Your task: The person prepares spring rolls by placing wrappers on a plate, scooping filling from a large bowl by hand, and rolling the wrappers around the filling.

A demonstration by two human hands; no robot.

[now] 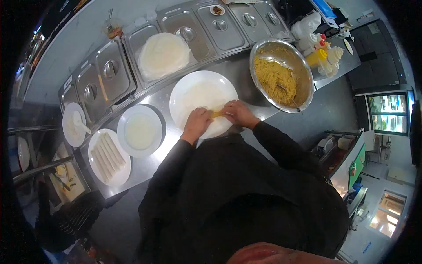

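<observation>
In front of me a large white plate (230, 86) holds a thin, pale, round wrapper sheet (202, 94). Along the sheet's near edge runs a strip of yellow filling (216, 114). My left hand (198, 122) grips its left end, fingers curled over the sheet. At the other end, my right hand (240, 114) pinches the strip with fingertips and thumb. Fingers hide both ends, so how far the sheet is folded over is hard to see. Right of the plate sits a steel bowl (310, 86) of crumbly yellow filling (275, 79), with a utensil partly sunk in it.
Left on the steel counter (171, 145) stand a dish of pale liquid (140, 130), an oval plate (123, 180) with several white rolls (108, 156), and a small plate with a white spoon (79, 121). Behind are stacked wrappers (165, 54) on lidded steel pans (219, 29). Squeeze bottles (318, 56) stand far right.
</observation>
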